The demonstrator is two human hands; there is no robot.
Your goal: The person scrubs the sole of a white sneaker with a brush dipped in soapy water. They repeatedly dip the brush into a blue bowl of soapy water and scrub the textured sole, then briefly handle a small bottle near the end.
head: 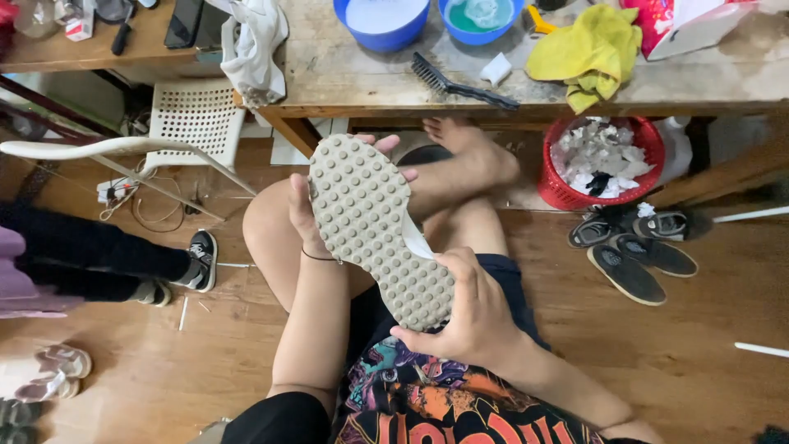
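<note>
I hold a shoe [374, 222] with its beige studded sole turned up toward me, over my crossed legs. My left hand [306, 215] grips the shoe's left side near the toe end, fingertips showing past the far edge. My right hand [460, 316] wraps the heel end from below and the right. A white wipe or cloth [415, 240] is pressed against the sole's right edge just above my right thumb.
A wooden workbench [353, 78] ahead carries two blue basins [382, 25], a black brush [460, 82], a yellow cloth [592, 49]. A red basket [600, 160] of used wipes stands under it, dark shoes [633, 255] beside. Another person's legs [99, 259] sit left.
</note>
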